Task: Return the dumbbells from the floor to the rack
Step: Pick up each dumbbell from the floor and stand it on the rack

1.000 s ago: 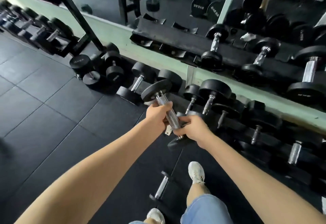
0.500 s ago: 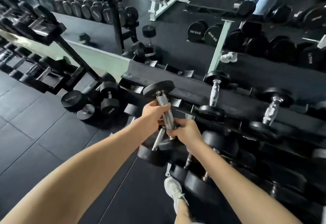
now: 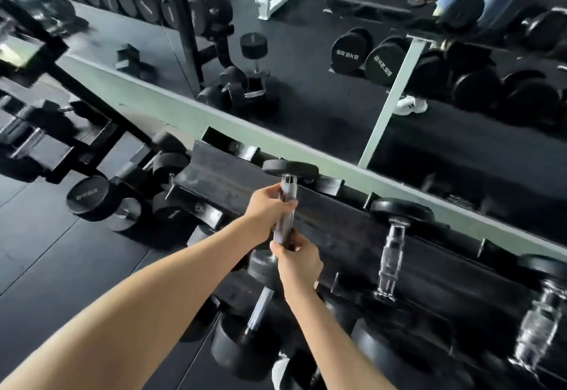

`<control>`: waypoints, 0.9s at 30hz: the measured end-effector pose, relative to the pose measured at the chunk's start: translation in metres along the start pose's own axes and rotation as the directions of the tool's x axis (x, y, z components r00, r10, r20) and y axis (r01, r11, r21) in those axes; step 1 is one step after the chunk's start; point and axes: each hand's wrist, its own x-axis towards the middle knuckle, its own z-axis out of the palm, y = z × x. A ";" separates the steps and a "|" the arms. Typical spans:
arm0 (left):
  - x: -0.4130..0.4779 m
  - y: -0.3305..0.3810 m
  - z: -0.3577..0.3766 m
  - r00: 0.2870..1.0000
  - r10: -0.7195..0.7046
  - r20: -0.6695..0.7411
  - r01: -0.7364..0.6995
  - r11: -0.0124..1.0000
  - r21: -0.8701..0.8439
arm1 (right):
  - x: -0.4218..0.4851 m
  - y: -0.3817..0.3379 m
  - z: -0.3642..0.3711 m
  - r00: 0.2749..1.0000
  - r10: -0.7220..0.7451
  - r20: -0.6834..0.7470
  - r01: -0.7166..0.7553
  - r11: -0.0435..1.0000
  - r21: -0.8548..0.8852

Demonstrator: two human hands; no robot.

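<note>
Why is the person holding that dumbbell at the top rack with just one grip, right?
Not one, two: the head view shows the left grip and the right grip both holding the dumbbell by its handle at the top rack.

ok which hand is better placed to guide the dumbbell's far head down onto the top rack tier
Left, probably. The left hand grips the dumbbell just below its far head, which is over the back edge of the top rack tier. The right hand grips the near end, farther from that head.
</note>
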 end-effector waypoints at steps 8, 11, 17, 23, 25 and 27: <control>0.044 0.000 0.006 0.998 -0.056 0.017 0.055 0.997 0.056 | 0.030 -0.010 0.024 0.995 -0.015 -0.096 0.011 0.999 -0.037; 0.050 -0.002 0.004 0.998 -0.053 0.022 0.051 0.994 0.092 | 0.033 -0.009 0.030 0.993 -0.013 -0.114 0.009 0.999 -0.040; 0.041 -0.012 0.004 0.997 0.031 -0.066 -0.018 0.981 0.195 | 0.031 -0.008 0.029 0.993 -0.049 -0.111 0.041 0.997 -0.069; 0.003 -0.043 -0.032 0.961 0.069 -0.267 -0.012 0.978 0.210 | 0.004 0.005 0.017 0.883 -0.338 -0.325 0.293 0.939 -0.180; -0.018 -0.061 -0.047 0.949 0.063 -0.310 -0.002 0.981 0.193 | -0.015 0.014 0.013 0.850 -0.398 -0.345 0.325 0.912 -0.250; -0.042 -0.082 -0.060 0.937 0.059 -0.343 0.001 0.985 0.173 | -0.038 0.025 0.009 0.836 -0.434 -0.336 0.350 0.893 -0.283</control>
